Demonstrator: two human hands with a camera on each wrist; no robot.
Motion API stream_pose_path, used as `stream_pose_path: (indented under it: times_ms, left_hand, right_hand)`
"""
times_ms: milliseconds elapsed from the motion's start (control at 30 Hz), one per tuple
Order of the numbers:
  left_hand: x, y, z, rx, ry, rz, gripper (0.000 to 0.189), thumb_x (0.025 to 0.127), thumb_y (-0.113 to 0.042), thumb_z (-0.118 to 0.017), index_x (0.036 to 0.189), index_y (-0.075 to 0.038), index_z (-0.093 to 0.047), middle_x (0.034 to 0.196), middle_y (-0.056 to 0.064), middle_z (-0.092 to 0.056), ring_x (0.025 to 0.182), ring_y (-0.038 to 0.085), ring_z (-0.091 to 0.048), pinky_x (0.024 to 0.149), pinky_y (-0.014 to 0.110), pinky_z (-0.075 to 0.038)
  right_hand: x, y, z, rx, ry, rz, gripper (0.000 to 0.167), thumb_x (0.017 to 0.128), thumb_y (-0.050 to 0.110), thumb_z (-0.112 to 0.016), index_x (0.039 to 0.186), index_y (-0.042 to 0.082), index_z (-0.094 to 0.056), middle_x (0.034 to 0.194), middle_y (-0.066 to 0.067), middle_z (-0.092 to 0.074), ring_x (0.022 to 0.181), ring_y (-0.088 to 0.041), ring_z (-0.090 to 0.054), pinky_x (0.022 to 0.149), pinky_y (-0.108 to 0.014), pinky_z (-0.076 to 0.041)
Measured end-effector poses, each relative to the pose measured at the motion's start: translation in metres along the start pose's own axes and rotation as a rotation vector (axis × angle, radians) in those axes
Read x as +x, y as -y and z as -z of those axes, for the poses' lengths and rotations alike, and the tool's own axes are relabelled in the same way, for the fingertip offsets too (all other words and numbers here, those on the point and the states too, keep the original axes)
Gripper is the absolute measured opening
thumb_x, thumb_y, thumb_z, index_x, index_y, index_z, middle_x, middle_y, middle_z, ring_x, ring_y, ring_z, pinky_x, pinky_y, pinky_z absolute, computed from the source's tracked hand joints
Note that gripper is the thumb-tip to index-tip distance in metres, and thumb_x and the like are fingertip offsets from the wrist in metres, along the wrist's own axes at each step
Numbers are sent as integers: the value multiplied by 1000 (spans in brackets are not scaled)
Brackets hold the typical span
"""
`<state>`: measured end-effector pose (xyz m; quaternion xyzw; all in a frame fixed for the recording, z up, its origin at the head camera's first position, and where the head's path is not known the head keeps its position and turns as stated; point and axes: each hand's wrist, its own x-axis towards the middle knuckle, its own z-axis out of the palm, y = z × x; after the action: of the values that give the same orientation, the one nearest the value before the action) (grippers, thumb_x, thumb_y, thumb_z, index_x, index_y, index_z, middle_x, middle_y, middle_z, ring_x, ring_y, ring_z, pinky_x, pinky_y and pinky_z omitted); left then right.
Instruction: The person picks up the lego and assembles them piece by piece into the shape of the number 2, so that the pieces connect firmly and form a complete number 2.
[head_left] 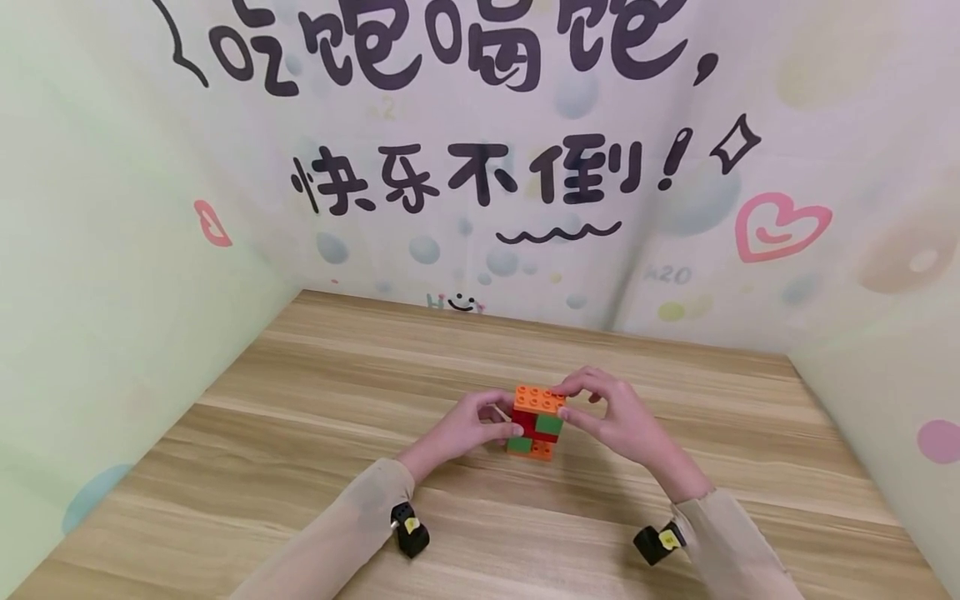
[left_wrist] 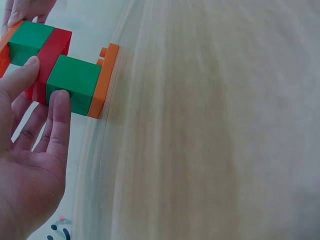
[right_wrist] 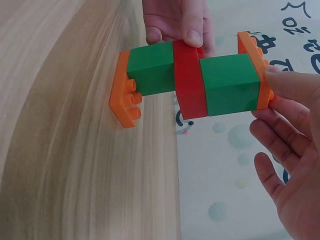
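A small stack of toy building bricks stands on the table. At its bottom lies an orange plate [head_left: 542,452] with bare studs at one side. Above it come a lower green brick [left_wrist: 75,82], a red brick [right_wrist: 190,85] and an upper green brick [right_wrist: 230,82]. A second orange plate [head_left: 534,398], studs up, tops the stack. My left hand [head_left: 474,423] holds the stack from the left, its thumb against the red brick. From the right, my right hand [head_left: 618,417] pinches the top plate at its edge between thumb and forefinger; its other fingers hang free.
The wood-grain table [head_left: 337,400] extends around the stack. A printed cloth wall [head_left: 465,258] with lettering stands behind, with pale walls at left and right. Each sleeve cuff carries a black wrist camera, one at left [head_left: 411,533], one at right [head_left: 654,543].
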<state>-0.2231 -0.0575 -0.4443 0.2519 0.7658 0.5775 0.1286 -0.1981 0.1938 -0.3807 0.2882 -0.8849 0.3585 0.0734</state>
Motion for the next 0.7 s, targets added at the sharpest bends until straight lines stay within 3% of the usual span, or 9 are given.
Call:
stream_pose_path:
  times_ms: [367,700]
  left_hand:
    - [0,-3,1,2,-3,35,35,89,-16,-74,122,-7,-65,111,15,-66,84,13,-64,75,39,-61]
    - [1,0,2,11,7,26,36,90,-18,-74,123,-8,-65,110,14,-67,84,14,-64,76,40,-61]
  right_hand:
    - [1,3,1,-9,4,0,22,88,19,-76,109,22,-72,108,5,-70,100,-14,-60,81,-30,-46]
    - [1,6,2,-17,12,-2,23,87,18,-76,109,22,-72,108,5,-70,101,-16,-61,81,-30,-46]
